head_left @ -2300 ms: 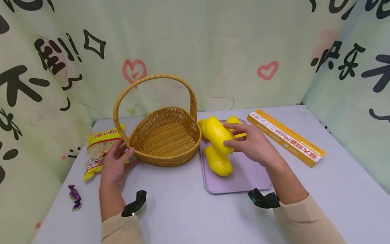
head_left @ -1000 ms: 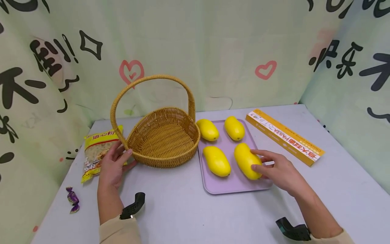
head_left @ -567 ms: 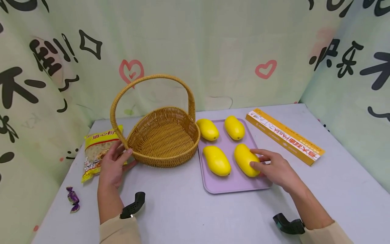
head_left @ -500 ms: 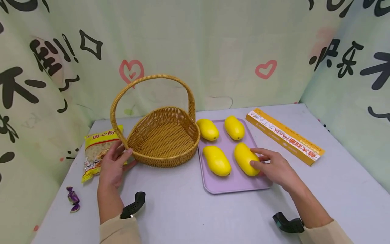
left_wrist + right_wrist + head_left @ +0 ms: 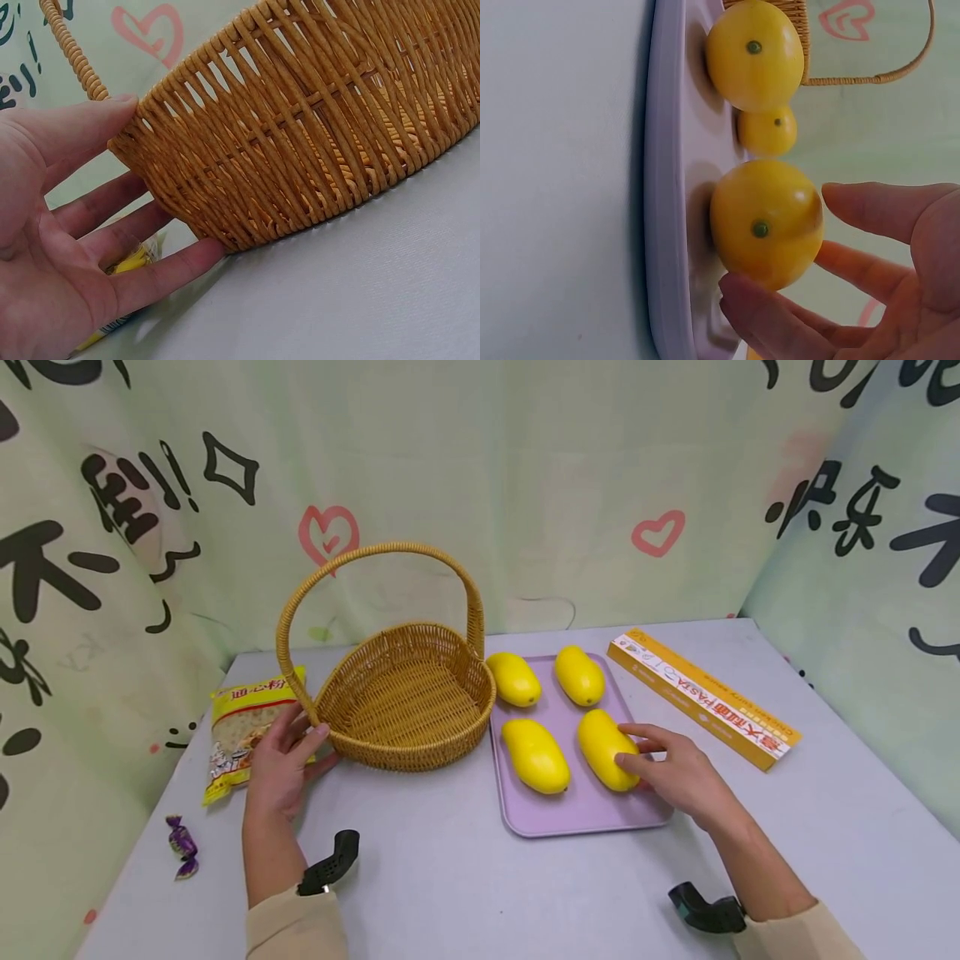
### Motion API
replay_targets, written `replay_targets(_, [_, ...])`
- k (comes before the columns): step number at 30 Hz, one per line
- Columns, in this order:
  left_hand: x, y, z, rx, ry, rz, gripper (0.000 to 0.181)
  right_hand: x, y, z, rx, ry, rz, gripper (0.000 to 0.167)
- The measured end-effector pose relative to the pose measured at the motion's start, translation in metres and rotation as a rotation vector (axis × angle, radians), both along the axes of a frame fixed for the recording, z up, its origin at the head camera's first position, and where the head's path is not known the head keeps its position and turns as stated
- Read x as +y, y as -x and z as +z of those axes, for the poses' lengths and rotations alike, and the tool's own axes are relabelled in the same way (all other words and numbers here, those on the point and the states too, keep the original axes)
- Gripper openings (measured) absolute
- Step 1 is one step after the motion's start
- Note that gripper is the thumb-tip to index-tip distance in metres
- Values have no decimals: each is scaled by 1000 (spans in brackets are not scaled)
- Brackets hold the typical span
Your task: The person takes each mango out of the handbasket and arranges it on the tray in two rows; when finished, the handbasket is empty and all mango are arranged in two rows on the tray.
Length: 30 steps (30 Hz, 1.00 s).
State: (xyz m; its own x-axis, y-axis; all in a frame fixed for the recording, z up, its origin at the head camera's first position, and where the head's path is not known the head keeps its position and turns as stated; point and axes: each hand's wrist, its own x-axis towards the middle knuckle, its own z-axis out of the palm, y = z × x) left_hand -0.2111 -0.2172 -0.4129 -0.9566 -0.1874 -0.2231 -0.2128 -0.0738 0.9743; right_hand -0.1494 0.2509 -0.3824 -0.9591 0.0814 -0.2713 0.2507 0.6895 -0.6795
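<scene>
My left hand (image 5: 277,768) rests against the left side of a wicker basket (image 5: 285,127), thumb at the rim by the handle and fingers fairly straight along the outer wall. The basket stands tilted towards me with nothing in it. On a lilac tray (image 5: 585,818) lies a smooth yellow mango-like fruit (image 5: 604,750), at the front right. My right hand (image 5: 686,777) holds it from the right, with thumb and fingers around it. In the right wrist view the thumb tip (image 5: 838,199) is at the fruit's edge. Three similar fruits, including the front left one (image 5: 536,756), lie beside it.
A yellow bag of pasta (image 5: 247,727) lies behind my left hand. A purple wrapped candy (image 5: 182,847) is at the table's left side. An orange pasta box (image 5: 705,697) lies right of the tray. Printed curtains (image 5: 570,527) surround the white table (image 5: 450,877).
My right hand has brought the held fruit from above the other fruits to the tray's front right. In the last half second it barely moves. The left hand stays at the basket.
</scene>
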Motion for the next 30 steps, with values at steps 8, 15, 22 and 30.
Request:
replay_targets(8, [1, 0, 0, -6, -1, 0, 67, -2, -3, 1, 13, -13, 5, 67])
replay_targets(15, [2, 1, -1, -10, -1, -2, 66, -3, -4, 2, 9, -47, 13, 70])
replay_targets(22, [1, 1, 0, -17, 7, 0, 67, 0, -5, 9, 21, -102, 28, 72])
replay_targets(30, [-6, -2, 17, -32, 208, -103, 72, 0, -5, 13, 57, -132, 62, 72])
